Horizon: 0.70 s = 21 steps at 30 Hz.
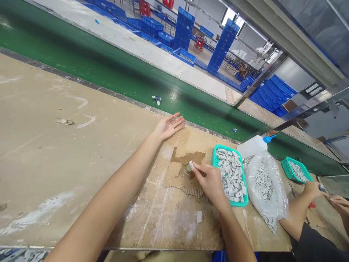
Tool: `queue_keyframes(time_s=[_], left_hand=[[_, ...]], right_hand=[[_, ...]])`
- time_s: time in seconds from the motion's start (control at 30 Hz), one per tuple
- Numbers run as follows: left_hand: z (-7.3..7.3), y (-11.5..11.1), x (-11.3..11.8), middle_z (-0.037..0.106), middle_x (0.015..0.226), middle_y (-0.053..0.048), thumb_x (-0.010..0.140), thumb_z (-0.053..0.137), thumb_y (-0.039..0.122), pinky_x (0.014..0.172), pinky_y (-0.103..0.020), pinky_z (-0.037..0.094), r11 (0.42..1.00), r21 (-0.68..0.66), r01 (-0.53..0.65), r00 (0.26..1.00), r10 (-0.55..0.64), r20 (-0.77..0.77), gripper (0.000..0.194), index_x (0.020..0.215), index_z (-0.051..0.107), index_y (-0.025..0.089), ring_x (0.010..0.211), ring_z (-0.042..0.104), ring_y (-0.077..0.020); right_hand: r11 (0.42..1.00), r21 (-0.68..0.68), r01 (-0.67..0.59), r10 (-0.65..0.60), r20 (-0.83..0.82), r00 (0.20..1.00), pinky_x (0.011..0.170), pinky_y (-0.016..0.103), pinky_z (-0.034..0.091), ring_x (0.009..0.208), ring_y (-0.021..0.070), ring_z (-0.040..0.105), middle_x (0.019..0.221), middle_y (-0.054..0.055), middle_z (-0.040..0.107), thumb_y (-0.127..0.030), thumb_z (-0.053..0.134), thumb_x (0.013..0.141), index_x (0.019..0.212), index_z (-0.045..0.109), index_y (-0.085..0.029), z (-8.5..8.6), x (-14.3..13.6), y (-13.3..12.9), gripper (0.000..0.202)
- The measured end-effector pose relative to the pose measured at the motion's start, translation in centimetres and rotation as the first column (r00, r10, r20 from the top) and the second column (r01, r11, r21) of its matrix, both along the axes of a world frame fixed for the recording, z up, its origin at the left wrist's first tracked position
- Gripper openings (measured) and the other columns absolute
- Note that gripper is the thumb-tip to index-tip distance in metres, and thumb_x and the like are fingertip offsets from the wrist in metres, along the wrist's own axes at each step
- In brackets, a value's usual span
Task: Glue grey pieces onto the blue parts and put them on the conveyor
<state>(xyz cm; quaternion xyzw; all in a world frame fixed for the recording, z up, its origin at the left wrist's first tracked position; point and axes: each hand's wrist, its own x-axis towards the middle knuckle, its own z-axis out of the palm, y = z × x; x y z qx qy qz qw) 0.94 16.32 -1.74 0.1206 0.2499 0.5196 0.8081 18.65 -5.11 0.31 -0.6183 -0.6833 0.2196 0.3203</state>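
My left hand (170, 126) lies palm up with fingers spread at the table's far edge, beside the green belt, and holds nothing. My right hand (208, 178) pinches a small white piece (191, 165) between thumb and fingertips. The piece is over a small round greenish disc (188, 168) on a torn cardboard sheet (174, 176). Just right of that hand, a turquoise basket (247, 196) holds several grey-white flat pieces. A separate white piece (199, 217) lies on the table nearer to me.
Right of the basket are a clear plastic bag of small parts (265, 185) and a white bottle with blue nozzle (252, 146). Another person's hands (313, 190) work at far right near a smaller green basket (286, 169). Beyond the table runs a green belt (120, 78).
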Motion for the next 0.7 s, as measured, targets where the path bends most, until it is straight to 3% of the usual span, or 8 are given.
queue_keyframes(time_s=[0.27, 0.7], left_hand=[[0.19, -0.19, 0.08, 0.066, 0.104, -0.011, 0.09, 0.051, 0.012, 0.105, -0.04, 0.05, 1.0, -0.004, 0.022, 1.0, -0.022, -0.011, 0.021, 0.105, 0.065, 0.011, 0.105, 0.064, -0.0199], [-0.49, 0.15, 0.02, 0.065, 0.107, -0.011, 0.088, 0.051, 0.009, 0.106, -0.039, 0.049, 0.998, 0.042, 0.053, 0.999, -0.054, 0.01, 0.032, 0.118, 0.061, 0.011, 0.109, 0.063, -0.0191]], right_hand=[[0.999, 0.008, -0.043, 0.042, 0.069, 0.997, 0.066, 0.025, 0.048, 0.073, 0.0159, 0.066, 0.085, 0.006, 0.074, -0.021, 0.06, 0.095, 0.097, 0.08, -0.021, 0.33, -0.25, -0.27, 0.019], [0.996, -0.006, -0.088, 0.088, 0.134, 0.987, 0.065, 0.025, 0.048, 0.068, 0.0138, 0.063, 0.078, 0.003, 0.07, -0.024, 0.058, 0.097, 0.104, 0.078, -0.02, 0.51, -0.15, -0.13, 0.022]])
